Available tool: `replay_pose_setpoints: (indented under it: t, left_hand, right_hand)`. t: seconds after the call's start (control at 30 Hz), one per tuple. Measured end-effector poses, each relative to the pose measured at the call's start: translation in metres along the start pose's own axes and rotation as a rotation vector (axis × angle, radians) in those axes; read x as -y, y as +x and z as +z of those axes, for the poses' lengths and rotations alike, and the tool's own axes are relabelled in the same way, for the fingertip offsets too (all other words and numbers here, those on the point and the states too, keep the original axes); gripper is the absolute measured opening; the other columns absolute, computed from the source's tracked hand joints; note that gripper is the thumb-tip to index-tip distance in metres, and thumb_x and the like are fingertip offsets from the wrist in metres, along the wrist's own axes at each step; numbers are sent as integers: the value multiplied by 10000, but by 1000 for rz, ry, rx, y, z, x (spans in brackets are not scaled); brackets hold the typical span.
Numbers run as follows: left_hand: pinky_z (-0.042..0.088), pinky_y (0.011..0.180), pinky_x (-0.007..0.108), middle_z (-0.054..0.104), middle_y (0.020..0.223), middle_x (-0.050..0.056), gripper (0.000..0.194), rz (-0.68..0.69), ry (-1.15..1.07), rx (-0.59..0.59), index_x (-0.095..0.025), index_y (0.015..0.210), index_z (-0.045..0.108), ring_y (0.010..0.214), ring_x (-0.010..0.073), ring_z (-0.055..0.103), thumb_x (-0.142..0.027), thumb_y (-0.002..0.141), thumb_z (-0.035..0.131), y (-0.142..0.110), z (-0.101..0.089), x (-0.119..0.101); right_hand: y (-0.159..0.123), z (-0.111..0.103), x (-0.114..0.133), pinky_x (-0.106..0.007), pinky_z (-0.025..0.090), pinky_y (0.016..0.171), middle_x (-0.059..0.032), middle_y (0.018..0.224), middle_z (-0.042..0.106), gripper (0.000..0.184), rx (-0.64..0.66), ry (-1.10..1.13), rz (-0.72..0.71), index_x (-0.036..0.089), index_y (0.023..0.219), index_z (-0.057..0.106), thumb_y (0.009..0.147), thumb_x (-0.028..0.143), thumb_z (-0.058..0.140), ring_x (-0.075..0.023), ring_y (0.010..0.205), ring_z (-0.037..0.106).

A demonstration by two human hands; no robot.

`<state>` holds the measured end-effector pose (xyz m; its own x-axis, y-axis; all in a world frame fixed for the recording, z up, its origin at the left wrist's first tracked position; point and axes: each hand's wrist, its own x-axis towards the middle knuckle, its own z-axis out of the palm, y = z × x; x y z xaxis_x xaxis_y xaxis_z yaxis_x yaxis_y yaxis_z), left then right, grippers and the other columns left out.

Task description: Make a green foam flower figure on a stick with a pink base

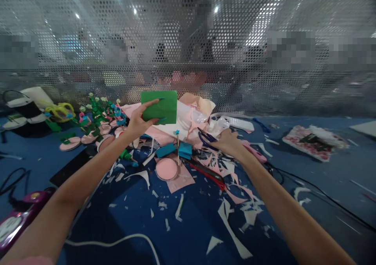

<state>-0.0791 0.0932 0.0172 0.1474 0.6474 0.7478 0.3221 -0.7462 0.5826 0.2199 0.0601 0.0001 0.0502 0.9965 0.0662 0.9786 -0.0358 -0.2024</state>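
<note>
Perforated metal screen (188,41) stands along the far edge of the blue table (117,214), with small lights showing in its upper part. Between that edge and me, my left hand (139,120) grasps a green sheet (164,110), holding it up above the middle of the table's far side; two digits lie across the face turned to me, and the rest I cannot see. My right hand (227,141) is down at a pair of dark-handled scissors (207,137), a little right of the sheet; its fingers are partly hidden, so I cannot tell whether they have closed on the handles. Crumpled paper (196,100) is heaped behind, close to the far edge.

Nearer to me than the sheet lie two blue blocks (165,150), with a thin stick (178,139) bearing a small blue star between them. Just in front of these, a pink disc (167,168) partly covers a square of pink paper (183,179). Beside them, a red and black tool (208,174) lies slantwise among cuttings. White scraps (232,229) are strewn toward the near edge, where a white cable (117,241) curves. Toward the left edge, small green plants (96,110) rise from pink bases; a purple device (22,216) sits by the near left corner. On the right side lies a floral packet (305,141).
</note>
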Motion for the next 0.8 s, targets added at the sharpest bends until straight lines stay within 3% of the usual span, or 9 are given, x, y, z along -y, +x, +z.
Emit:
replay_pose_setpoints:
  t: [0.1,0.2,0.33,0.5,0.63,0.73,0.8]
  left_hand:
    - [498,874,303,643,1133,100,486,89,90,-21,-143,1137,589,1037,202,598,-217,669,697,0,-2,0]
    - [500,856,298,658,1103,99,460,119,145,-25,-140,1122,598,1007,197,610,-216,677,691,-2,-2,-2]
    - [514,810,281,647,1112,107,495,73,103,-13,-135,1141,589,997,201,607,-187,660,691,-3,1,-4]
    - [555,753,284,570,1221,100,617,-137,-59,8,-166,1197,556,1036,229,581,-187,603,723,-2,4,0]
    - [594,622,276,490,1303,101,731,-280,-256,-19,-209,1242,507,972,230,604,-262,562,772,2,5,2]
    - [604,612,282,468,1327,100,769,-314,-299,-65,-218,1236,505,961,232,608,-276,529,799,5,3,-2]
    - [607,609,282,475,1318,102,773,-318,-298,-88,-215,1233,508,966,240,607,-280,522,806,6,2,-6]
  right_hand:
    - [-2,0,-1,-305,405,678,-184,873,620,322,-25,31,7,66,837,588,610,286,649,-328,969,552]
    - [-1,3,1,-283,378,614,-108,654,606,157,66,119,-13,151,596,536,587,258,651,-278,798,598]
    - [0,-1,1,-271,361,524,-62,500,553,231,185,296,38,189,476,474,633,286,613,-227,637,586]
    - [-3,-17,-6,-257,468,514,-70,554,629,179,472,673,117,149,564,603,710,181,504,-151,531,580]
    - [-9,-27,-9,-262,525,633,-81,673,669,151,566,967,163,124,659,639,735,145,510,-130,599,616]
    - [-16,-25,-2,-273,528,701,-61,699,671,40,610,1307,135,122,700,634,661,119,624,-136,657,633]
    - [-21,-21,8,-278,522,697,-44,728,670,174,602,1458,27,133,752,627,593,122,698,-136,668,626]
